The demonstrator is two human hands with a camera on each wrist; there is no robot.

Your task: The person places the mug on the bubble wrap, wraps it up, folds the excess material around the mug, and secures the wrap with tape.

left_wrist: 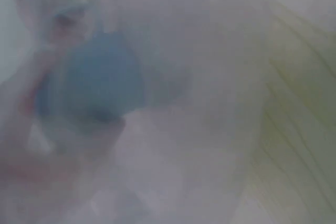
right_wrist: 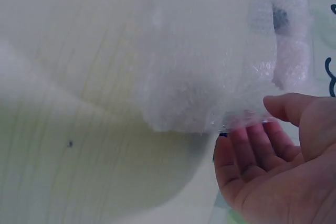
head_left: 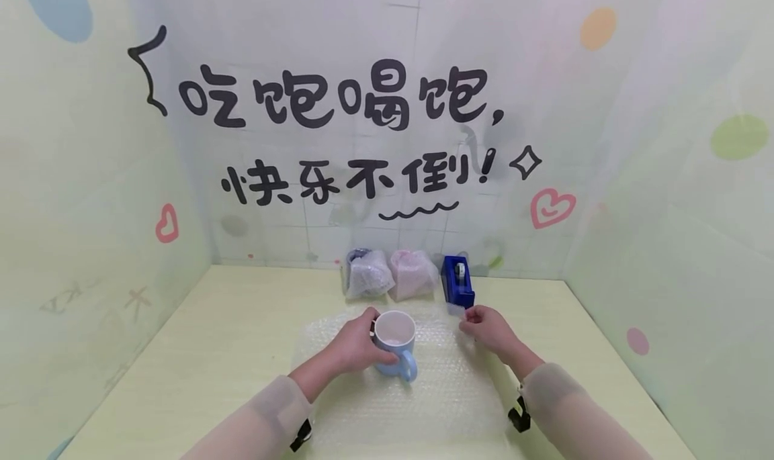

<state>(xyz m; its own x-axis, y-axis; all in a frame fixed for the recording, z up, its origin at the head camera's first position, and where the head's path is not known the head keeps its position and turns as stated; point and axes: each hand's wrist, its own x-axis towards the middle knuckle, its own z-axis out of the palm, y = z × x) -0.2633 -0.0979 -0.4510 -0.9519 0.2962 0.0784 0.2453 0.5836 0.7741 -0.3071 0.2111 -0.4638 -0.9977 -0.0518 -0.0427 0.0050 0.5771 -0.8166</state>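
A light-blue mug (head_left: 396,346) with a white inside has its opening up and its handle towards me. My left hand (head_left: 357,342) grips it from the left, thumb across the near side. In the left wrist view, hazy and blurred, the mug (left_wrist: 100,77) appears as a blue patch. Under the mug spreads a sheet of bubble wrap (head_left: 447,373); whether the mug touches it I cannot tell. My right hand (head_left: 486,326) pinches the sheet's far right corner. From the right wrist, the thumb (right_wrist: 283,106) lies above the bubble wrap (right_wrist: 184,93) and the other fingers below.
Two bubble-wrapped bundles, one dark (head_left: 367,274) and one pink (head_left: 414,274), stand by the back wall. Right of them is a blue tape dispenser (head_left: 458,282), close beyond my right hand. Printed curtain-like walls (head_left: 653,245) enclose the pale table (head_left: 230,352) on three sides.
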